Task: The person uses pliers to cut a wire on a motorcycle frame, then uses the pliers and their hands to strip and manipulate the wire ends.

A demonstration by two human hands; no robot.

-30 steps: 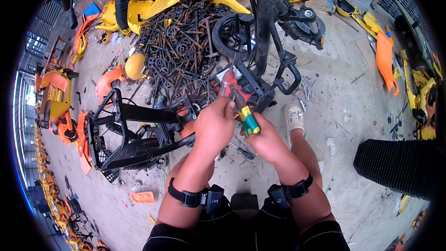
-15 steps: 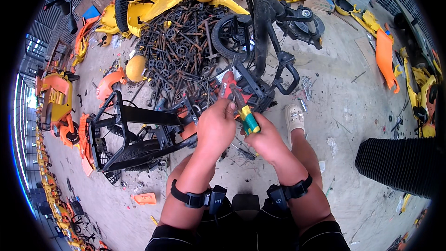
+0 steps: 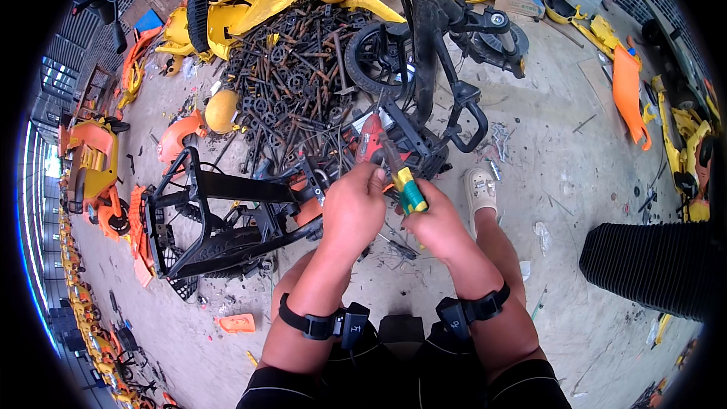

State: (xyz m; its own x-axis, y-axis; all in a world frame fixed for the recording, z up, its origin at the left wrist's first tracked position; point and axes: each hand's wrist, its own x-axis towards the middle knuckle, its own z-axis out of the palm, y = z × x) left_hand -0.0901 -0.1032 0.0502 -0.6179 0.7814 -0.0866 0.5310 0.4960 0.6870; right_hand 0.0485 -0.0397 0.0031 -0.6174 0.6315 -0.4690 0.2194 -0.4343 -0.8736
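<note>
My left hand (image 3: 354,201) is closed on a red power tool (image 3: 370,138) with a dark tip that points away from me. Its exact kind does not show. In my right hand (image 3: 437,220) I grip a screwdriver (image 3: 410,191) by its green and yellow handle. The screwdriver's shaft is smeared by motion and slants up across the right side of the red tool. Both hands are close together, just in front of a black scooter frame (image 3: 426,53). My fingers hide where the two tools meet.
A second black frame (image 3: 246,188) lies at left. Beyond it spreads a heap of rusty metal parts (image 3: 291,68) beside yellow shells (image 3: 227,19). A ribbed black stack (image 3: 647,269) stands at right. Orange panels (image 3: 628,95) and a yellow ball-like part (image 3: 222,111) lie about the floor.
The screwdriver has shifted slightly, and its shaft now shows blurred. My right hand has turned a little around the handle. My left hand and the red tool have hardly moved.
</note>
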